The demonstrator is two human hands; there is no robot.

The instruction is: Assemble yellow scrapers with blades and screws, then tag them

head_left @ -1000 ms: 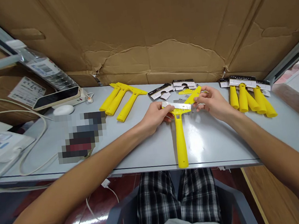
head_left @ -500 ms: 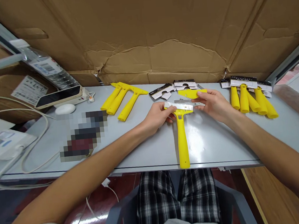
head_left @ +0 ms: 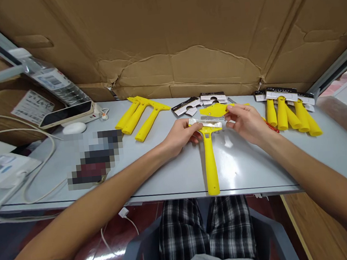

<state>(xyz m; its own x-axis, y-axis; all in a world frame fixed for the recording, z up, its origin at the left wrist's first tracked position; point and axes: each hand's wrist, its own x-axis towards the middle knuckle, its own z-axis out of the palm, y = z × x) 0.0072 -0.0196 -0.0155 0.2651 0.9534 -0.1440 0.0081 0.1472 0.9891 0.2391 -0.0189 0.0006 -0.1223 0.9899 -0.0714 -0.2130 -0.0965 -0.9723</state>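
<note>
My left hand (head_left: 184,135) is closed around the left end of a yellow scraper (head_left: 210,159), its thumb on the metal strip (head_left: 202,122) across the head. The scraper's handle points toward me, down to the table's front edge. In my right hand (head_left: 244,122), pinched between thumb and fingers, is a flat yellow plate (head_left: 213,110), held just beyond the scraper head and apart from it. Small dark screws (head_left: 216,132) lie by the right side of the head. A thin metal strip shows partly behind the head.
Several yellow handles (head_left: 143,116) lie back left. Black-and-white cards (head_left: 186,106) sit at the back middle. Scrapers with card sleeves (head_left: 282,113) are at the right, near a red-handled tool (head_left: 271,126) partly behind my wrist. A phone (head_left: 67,113), bottle (head_left: 55,80) and cables occupy the left.
The yellow plate in my right hand has moved slightly left and turned, showing more of its broad face. A red-handled tool now shows by my right wrist. My left hand keeps its hold.
</note>
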